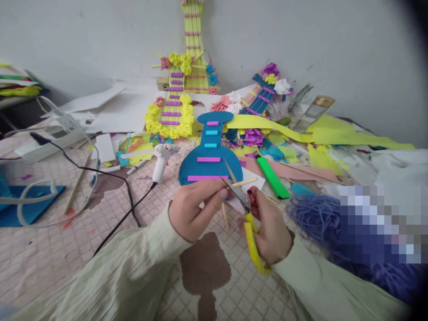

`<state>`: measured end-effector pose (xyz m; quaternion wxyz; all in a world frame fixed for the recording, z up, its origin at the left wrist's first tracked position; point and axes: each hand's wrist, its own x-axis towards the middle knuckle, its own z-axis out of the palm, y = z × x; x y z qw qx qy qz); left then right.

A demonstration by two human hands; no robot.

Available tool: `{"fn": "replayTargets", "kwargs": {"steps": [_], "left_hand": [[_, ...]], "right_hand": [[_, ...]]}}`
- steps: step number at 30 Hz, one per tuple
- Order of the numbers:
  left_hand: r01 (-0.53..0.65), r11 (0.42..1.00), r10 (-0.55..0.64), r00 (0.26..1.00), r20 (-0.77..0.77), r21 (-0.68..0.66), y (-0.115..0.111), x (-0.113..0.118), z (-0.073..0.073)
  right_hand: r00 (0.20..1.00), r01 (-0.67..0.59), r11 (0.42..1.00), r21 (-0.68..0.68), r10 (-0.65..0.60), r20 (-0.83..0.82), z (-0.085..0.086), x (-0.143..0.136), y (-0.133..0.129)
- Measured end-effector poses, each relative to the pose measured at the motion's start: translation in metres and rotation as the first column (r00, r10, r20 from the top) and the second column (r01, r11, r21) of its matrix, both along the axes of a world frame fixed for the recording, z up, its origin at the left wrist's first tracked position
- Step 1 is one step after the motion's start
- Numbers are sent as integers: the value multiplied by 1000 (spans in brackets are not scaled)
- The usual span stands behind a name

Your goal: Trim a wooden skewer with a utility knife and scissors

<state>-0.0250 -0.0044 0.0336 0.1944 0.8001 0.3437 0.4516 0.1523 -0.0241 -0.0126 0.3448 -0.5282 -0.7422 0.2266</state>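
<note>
My right hand [272, 227] holds yellow-handled scissors [252, 240], their blades parted and pointing up and left. Between thumb and fingers, my left hand [197, 207] pinches a thin wooden stick [245, 182], which sticks out to the right by the blades. Whether the blades touch the stick I cannot tell. Just beyond my hands lies a blue guitar-shaped cutout [214, 168] with pink and light-blue strips across it. Something small and dark red [253, 194] shows at my right hand, its kind unclear. Another short stick [225, 216] lies below the blades.
A white glue gun [161, 162] stands left of the cutout, its black cord crossing the table. A green box cutter [272, 177] and blue yarn [314, 223] are to the right. Decorated guitar models [172, 102] lean at the back. A power strip [50, 140] lies far left.
</note>
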Motion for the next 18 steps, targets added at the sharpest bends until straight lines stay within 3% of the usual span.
{"fn": "replayTargets", "kwargs": {"steps": [5, 9, 14, 18], "left_hand": [[219, 942, -188, 972, 139, -254, 7, -5, 2], [239, 902, -199, 969, 147, -359, 10, -8, 1], [228, 910, -182, 970, 160, -347, 12, -9, -1], [202, 944, -180, 978, 106, -260, 13, -10, 0]], "right_hand": [[999, 10, 995, 95, -14, 47, -7, 3, 6], [998, 8, 996, 91, -13, 60, -6, 3, 6], [998, 8, 997, 82, -13, 61, 0, -1, 4], [999, 4, 998, 55, -6, 44, 0, -2, 3]]}}
